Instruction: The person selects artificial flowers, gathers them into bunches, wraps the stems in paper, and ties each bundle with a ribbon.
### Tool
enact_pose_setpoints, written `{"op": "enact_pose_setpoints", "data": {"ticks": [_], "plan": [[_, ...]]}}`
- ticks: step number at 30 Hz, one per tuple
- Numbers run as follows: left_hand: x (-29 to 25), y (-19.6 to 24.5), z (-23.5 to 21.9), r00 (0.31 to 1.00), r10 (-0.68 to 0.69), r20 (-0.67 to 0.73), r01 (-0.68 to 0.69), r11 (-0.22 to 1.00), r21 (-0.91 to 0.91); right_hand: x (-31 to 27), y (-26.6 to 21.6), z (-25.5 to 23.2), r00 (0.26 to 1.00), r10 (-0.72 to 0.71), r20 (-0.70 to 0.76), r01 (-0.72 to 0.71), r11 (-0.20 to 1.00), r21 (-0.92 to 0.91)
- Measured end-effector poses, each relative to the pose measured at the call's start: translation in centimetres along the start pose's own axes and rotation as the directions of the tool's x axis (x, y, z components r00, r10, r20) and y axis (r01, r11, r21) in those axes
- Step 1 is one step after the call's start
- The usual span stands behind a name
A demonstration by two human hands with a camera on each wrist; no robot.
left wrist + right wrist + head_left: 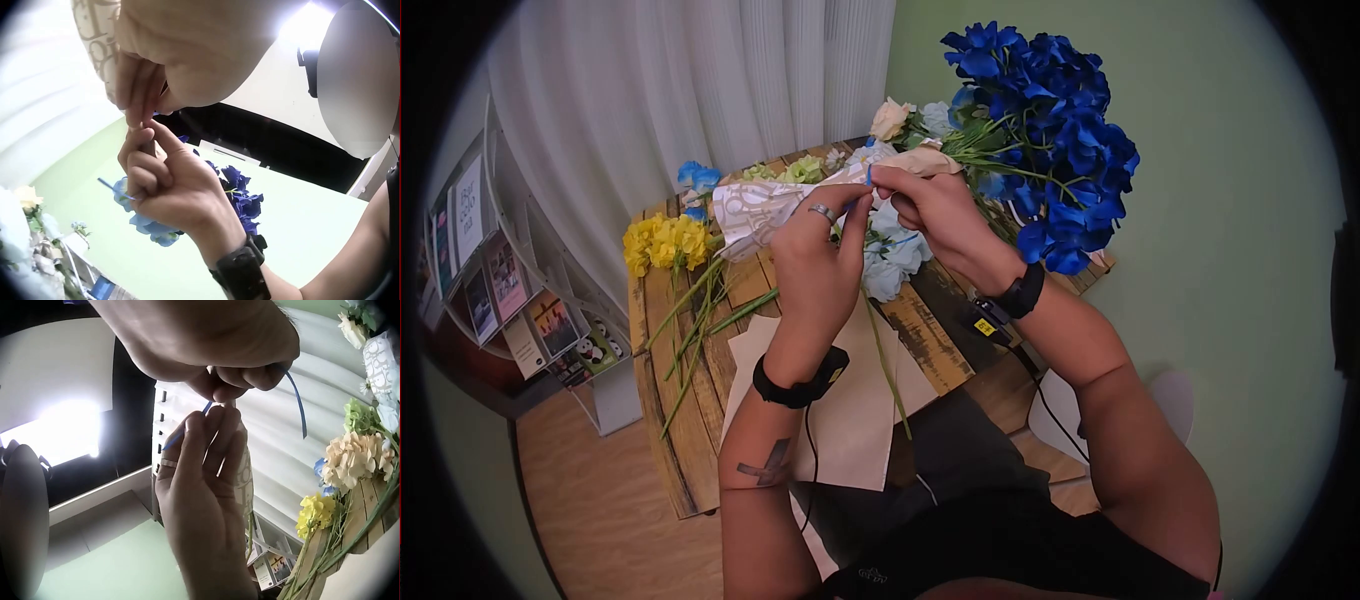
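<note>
Both hands meet at a narrow blue strip (297, 403) that looks like a tie or ribbon. My left hand (818, 255), with a ring on one finger, pinches it between thumb and fingertips. Opposite, my right hand (945, 215) has its fingers curled and grips the strip too; a loose end sticks out beside these fingers in the left wrist view. Behind the hands lies white wrapping paper (750, 212) with a beige letter pattern, gathered near the fingertips. What the strip runs round is hidden by the fingers. Large blue flowers (1055, 140) spread out just right of the right hand.
On the slatted wooden table (690, 420) lie yellow flowers (665, 243), pale blue flowers (892, 262), a cream rose (890, 118) and green stems (692, 340). Brown paper sheets (850, 440) overlap the near edge. A magazine rack (510, 270) stands left, with a white curtain (660, 90) behind.
</note>
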State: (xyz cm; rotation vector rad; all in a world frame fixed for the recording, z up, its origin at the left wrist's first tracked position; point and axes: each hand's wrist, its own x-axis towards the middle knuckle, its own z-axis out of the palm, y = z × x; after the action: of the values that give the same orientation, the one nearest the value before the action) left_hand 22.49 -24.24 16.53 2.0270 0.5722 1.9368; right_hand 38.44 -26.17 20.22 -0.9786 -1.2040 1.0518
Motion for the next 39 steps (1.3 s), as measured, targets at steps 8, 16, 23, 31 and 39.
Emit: {"op": "enact_pose_setpoints", "data": {"ticks": [8, 16, 23, 31, 39], "plan": [[0.2, 0.7, -0.3, 0.984, 0.179, 0.011, -0.176, 0.955, 0.238, -0.2, -0.1, 0.2, 0.977, 0.13, 0.167, -0.167, 0.957, 0.235], [0.0, -0.8, 0.1, 0.918, 0.395, 0.037, -0.383, 0.86, 0.337, -0.7, -1.0, 0.7, 0.975, 0.14, 0.17, -0.186, 0.936, 0.298], [-1.5, -2.5, 1.1, 0.962, 0.252, -0.101, -0.245, 0.966, 0.077, -0.7, -1.5, 0.6, 0.97, 0.132, 0.206, -0.201, 0.911, 0.36], [-1.9, -2.2, 0.4, 0.962, 0.266, -0.056, -0.255, 0.955, 0.152, -0.8, -1.8, 1.4, 0.953, 0.169, 0.253, -0.263, 0.876, 0.405], [-2.0, -2.5, 0.7, 0.979, 0.205, 0.002, -0.205, 0.978, 0.048, -0.3, -2.2, 0.0, 0.956, 0.094, 0.279, -0.173, 0.945, 0.277]]}}
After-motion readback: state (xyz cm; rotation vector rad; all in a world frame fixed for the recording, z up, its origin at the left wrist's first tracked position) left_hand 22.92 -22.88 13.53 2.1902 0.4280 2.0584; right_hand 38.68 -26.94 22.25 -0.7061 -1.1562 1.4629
